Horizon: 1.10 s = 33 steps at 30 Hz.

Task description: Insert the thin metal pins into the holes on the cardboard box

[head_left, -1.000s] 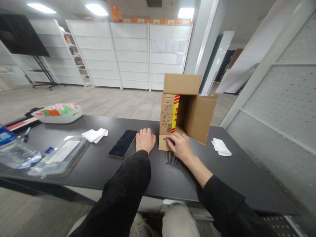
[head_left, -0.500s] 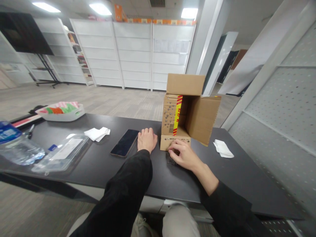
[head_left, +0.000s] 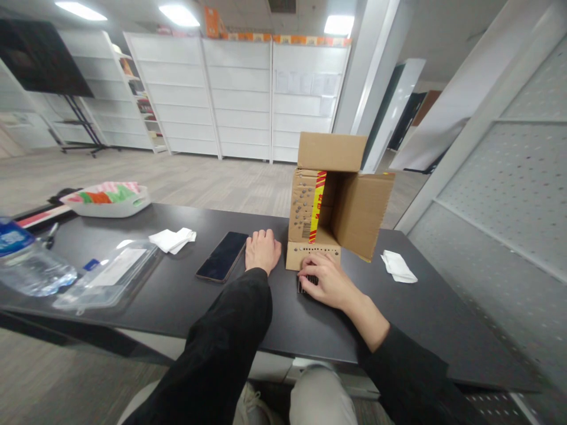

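Observation:
My left hand (head_left: pixel 262 251) rests on the dark table with its fingers curled under, close to the right side of a black phone (head_left: pixel 222 256). Nothing shows in it. My right hand (head_left: pixel 326 280) hovers low in front of a cardboard box (head_left: pixel 301 203), thumb and index finger brought together. Whatever they pinch is too small to make out. Beneath that hand lies a row of thin metal pins (head_left: pixel 303 285), mostly covered by the fingers. The box's lower front flap (head_left: pixel 292 258) carries a line of small holes; several grey round dots mark its left panel.
White folded tissues (head_left: pixel 172 240) lie left of the phone, and another tissue (head_left: pixel 398 267) lies at the right. Further left are a clear plastic case (head_left: pixel 113 274), a water bottle (head_left: pixel 38 271) and a white basket (head_left: pixel 108 208). A perforated panel (head_left: pixel 514 195) borders the right side.
My right hand has lowered slightly over the pins, covering more of them. My left hand stays by the phone. The whole view has shifted a little.

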Each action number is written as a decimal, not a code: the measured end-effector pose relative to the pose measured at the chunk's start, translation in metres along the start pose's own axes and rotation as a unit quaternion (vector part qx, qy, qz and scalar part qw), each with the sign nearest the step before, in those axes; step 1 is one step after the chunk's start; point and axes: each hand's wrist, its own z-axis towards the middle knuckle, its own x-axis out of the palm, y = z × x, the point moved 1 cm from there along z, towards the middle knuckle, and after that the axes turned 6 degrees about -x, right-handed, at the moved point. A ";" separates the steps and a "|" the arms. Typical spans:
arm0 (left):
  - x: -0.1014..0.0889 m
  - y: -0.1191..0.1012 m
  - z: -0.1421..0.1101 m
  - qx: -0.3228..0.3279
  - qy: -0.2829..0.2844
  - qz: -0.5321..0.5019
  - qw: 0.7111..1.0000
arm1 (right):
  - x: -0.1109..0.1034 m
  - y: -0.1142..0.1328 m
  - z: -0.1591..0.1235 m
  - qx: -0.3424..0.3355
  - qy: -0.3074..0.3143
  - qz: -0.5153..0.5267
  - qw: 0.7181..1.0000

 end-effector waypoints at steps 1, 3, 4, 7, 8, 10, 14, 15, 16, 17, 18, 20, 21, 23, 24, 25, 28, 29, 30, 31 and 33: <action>0.000 0.000 0.000 -0.002 0.003 0.000 1.000 | 0.000 0.000 0.000 -0.002 0.000 0.001 1.000; -0.001 0.000 0.000 -0.004 0.006 0.001 1.000 | 0.001 0.001 0.000 -0.004 0.003 0.001 1.000; -0.001 0.000 0.000 -0.005 0.007 0.002 1.000 | 0.001 0.001 0.000 -0.004 0.006 0.001 1.000; -0.002 -0.001 -0.001 -0.004 0.007 0.005 1.000 | 0.001 0.002 0.000 -0.005 0.017 -0.002 1.000; -0.002 -0.001 -0.001 -0.004 0.007 0.006 1.000 | 0.001 0.003 0.000 -0.005 0.021 -0.003 1.000; -0.002 -0.001 -0.001 -0.004 0.005 0.007 1.000 | 0.002 0.004 0.000 -0.006 0.029 -0.005 1.000; -0.002 -0.001 0.000 -0.001 0.004 0.008 1.000 | 0.002 0.006 0.001 -0.003 0.040 -0.009 0.999; -0.002 -0.001 0.000 -0.001 0.003 0.007 1.000 | 0.002 0.006 0.001 -0.002 0.043 -0.010 0.999; -0.002 -0.001 0.000 0.000 0.002 0.005 1.000 | 0.002 0.006 0.001 -0.002 0.045 -0.010 0.999; -0.001 -0.001 0.000 0.000 0.001 0.004 1.000 | 0.002 0.007 0.001 -0.003 0.045 -0.010 0.999; -0.001 -0.001 0.000 0.000 0.000 0.003 1.000 | 0.001 0.007 0.001 -0.004 0.046 -0.011 0.999; -0.001 -0.001 0.000 -0.002 -0.001 0.005 1.000 | 0.001 0.007 0.001 -0.007 0.046 -0.013 0.999; -0.001 -0.001 0.000 -0.002 -0.002 0.005 1.000 | 0.001 0.007 0.001 -0.008 0.047 -0.013 0.999; -0.001 -0.001 0.000 0.000 -0.004 0.004 1.000 | 0.001 0.008 0.001 -0.008 0.050 -0.014 0.999; 0.000 0.000 0.000 0.002 -0.005 0.003 1.000 | 0.001 0.008 0.001 -0.008 0.051 -0.014 0.999; 0.000 0.000 0.000 0.003 -0.005 0.003 1.000 | 0.001 0.008 0.001 -0.008 0.051 -0.014 0.999; 0.000 0.000 0.001 0.004 -0.008 0.010 1.000 | 0.001 0.010 0.002 -0.007 0.055 -0.016 0.998; 0.001 0.000 0.001 0.004 -0.010 0.012 1.000 | 0.000 0.010 0.002 -0.006 0.058 -0.015 0.998; 0.001 0.000 0.001 0.004 -0.012 0.014 1.000 | 0.000 0.010 0.002 -0.006 0.062 -0.015 0.998; 0.001 0.000 0.001 0.005 -0.015 0.015 1.000 | -0.001 0.011 0.002 -0.005 0.065 -0.014 0.998; 0.001 0.000 0.001 0.006 -0.017 0.016 1.000 | -0.002 0.011 0.002 -0.004 0.070 -0.014 0.997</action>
